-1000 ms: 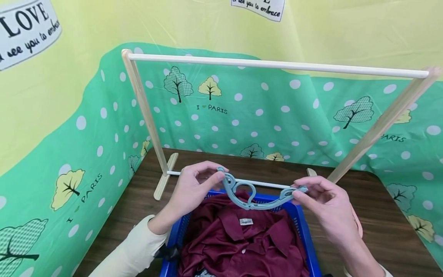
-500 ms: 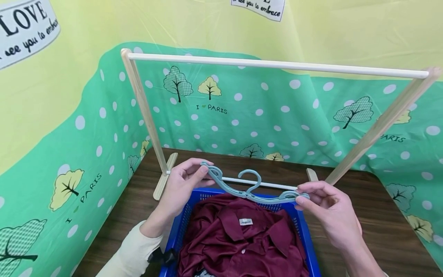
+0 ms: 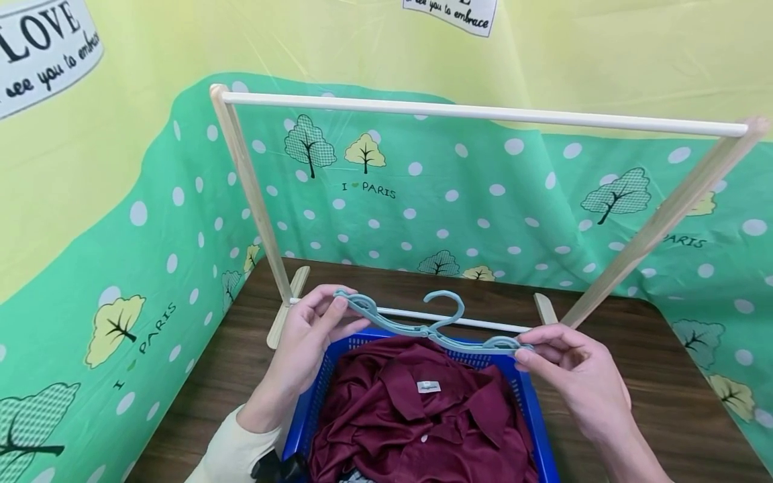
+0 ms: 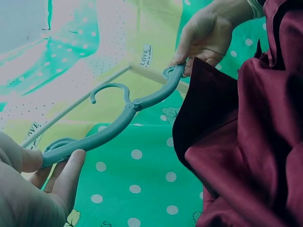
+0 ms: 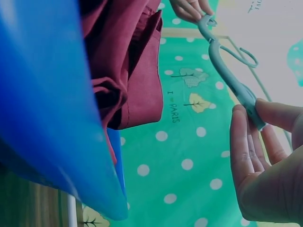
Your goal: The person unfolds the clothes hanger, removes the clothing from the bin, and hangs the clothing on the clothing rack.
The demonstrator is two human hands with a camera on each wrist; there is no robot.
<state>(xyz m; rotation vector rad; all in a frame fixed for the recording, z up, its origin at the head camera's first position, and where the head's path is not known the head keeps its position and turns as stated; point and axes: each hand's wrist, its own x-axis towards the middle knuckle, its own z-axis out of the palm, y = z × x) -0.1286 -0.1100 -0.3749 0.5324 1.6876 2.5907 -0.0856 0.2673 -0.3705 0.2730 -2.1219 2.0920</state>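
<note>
A blue-grey folding clothes hanger (image 3: 417, 329) is held up between both hands above the far rim of the basket, its hook pointing up and curving left. The left hand (image 3: 304, 335) pinches its left tip between thumb and fingers; the left wrist view shows the thumb on top of the hanger arm (image 4: 90, 142). At the other end, the right hand (image 3: 576, 379) pinches the right tip, also seen in the right wrist view. Beneath the hanger lies a maroon collared shirt (image 3: 423, 429), collar and white label facing up, heaped in a blue plastic basket (image 3: 540, 429).
A wooden rack with a white top rod (image 3: 483, 114) stands behind the basket, its lower rod (image 3: 483, 323) passing just behind the hanger. Dark wood-grain table (image 3: 664, 376) lies underneath. Patterned green and yellow cloth (image 3: 423, 208) hangs behind and at the left.
The hanger has spread from a bent, folded shape to nearly straight, its hook swinging upright. The left hand has moved left and slightly down; the right hand has shifted slightly.
</note>
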